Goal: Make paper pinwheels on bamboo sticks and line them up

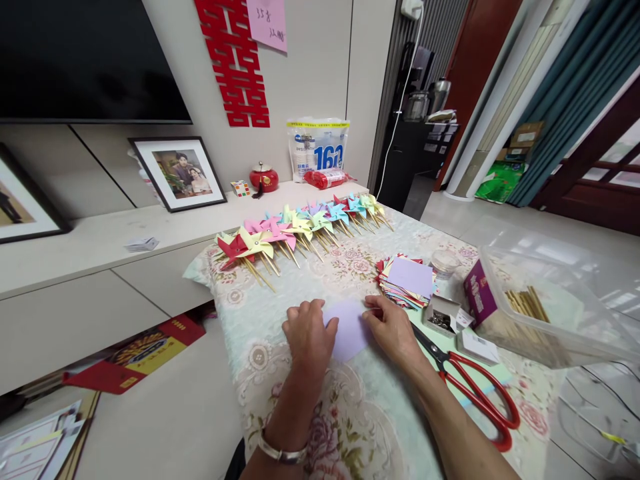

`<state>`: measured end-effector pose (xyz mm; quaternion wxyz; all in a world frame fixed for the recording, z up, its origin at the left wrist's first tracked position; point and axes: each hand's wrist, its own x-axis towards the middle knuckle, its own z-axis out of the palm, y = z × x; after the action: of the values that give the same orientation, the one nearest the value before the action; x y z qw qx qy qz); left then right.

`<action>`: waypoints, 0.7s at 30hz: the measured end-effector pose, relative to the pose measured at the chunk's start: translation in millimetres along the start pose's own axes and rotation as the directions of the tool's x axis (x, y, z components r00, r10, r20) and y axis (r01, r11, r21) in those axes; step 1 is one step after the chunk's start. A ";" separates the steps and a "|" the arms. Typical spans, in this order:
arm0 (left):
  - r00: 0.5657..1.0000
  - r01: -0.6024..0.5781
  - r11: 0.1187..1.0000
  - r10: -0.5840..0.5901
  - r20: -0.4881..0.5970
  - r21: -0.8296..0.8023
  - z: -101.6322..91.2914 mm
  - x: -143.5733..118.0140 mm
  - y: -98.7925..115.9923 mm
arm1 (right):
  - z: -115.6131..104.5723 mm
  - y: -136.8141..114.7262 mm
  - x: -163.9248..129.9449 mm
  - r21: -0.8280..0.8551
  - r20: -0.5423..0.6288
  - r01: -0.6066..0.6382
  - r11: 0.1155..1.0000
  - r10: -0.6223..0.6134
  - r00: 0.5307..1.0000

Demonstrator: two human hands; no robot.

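A pale lilac paper square (349,331) lies on the flowered tablecloth (280,300). My left hand (309,335) presses on its left edge and my right hand (392,328) holds down its right edge, fingers bent over the paper. Just beyond my right hand sits a stack of coloured paper squares (407,281) with a lilac sheet on top. A row of several finished paper pinwheels (300,230) on wooden sticks lies across the far side of the table. Red-handled scissors (475,390) lie to the right of my right forearm.
A small open box of metal pins (441,315) and a clear plastic tub (555,313) holding wooden sticks stand at the right. A low white cabinet (75,260) with framed photos runs along the left. A red pot (263,178) and a white bag (317,148) stand behind the table.
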<state>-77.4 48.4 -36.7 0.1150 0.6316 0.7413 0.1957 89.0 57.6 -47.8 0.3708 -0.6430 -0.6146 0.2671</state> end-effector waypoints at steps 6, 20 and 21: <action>1.000 -0.003 1.000 0.003 0.007 0.021 0.9 0.5 0.9 | -1.2 -2.4 -2.9 -0.070 0.007 -0.008 0.998 0.009 1.000; 1.000 -0.027 0.999 0.027 0.010 -0.035 3.6 0.8 0.6 | 1.7 -6.4 -5.1 -0.200 0.123 0.094 0.975 -0.071 0.990; 1.000 -0.027 0.999 0.027 0.011 -0.037 3.8 1.1 0.6 | 1.6 -6.7 -4.7 -0.189 0.119 0.088 0.978 -0.066 0.991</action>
<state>-75.5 50.1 -39.8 0.1282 0.6405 0.7283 0.2071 83.3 53.0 -43.9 0.2812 -0.6358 -0.6820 0.2269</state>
